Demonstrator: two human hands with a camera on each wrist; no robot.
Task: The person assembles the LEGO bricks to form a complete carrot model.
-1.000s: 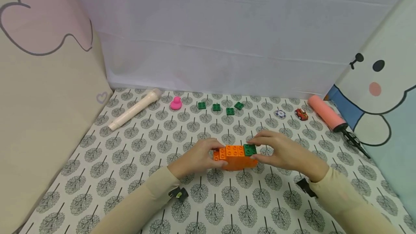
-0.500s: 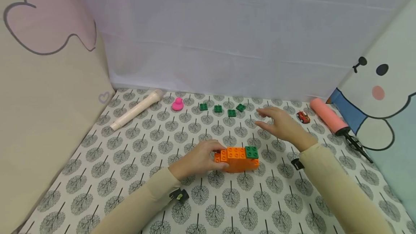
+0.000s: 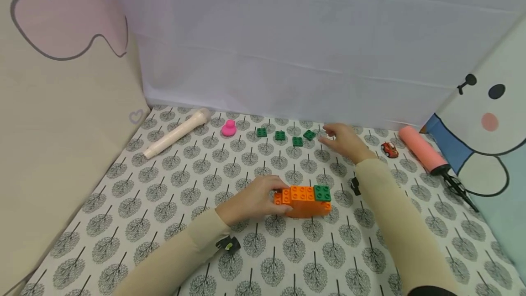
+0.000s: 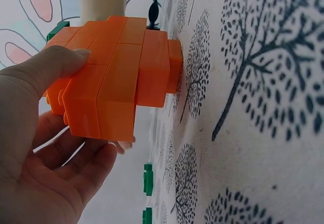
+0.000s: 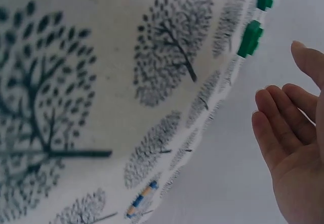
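Note:
My left hand (image 3: 260,199) grips the left end of a build of orange toy building bricks (image 3: 302,207), thumb on the near side. One green brick (image 3: 322,192) sits on top at its right end. In the left wrist view the orange build (image 4: 116,67) has a stepped outline, and the thumb lies across it. My right hand (image 3: 343,140) reaches over the far part of the table with nothing in its fingers. Just left of its fingertips lies a loose green brick (image 3: 309,134). The right wrist view shows that hand (image 5: 293,138) with fingers loosely bent, apart from the green bricks (image 5: 250,38).
More green bricks (image 3: 280,135) lie left of the right hand. Farther left are a pink rubber duck (image 3: 229,128) and a pale tube with a rounded end (image 3: 177,133). A red toy car (image 3: 389,150) and a coral-coloured cylinder with a black handle (image 3: 424,150) lie at right.
My right hand has left the green brick on the orange build and moved away from me toward the loose green bricks. My left hand keeps its hold. The view has shifted slightly.

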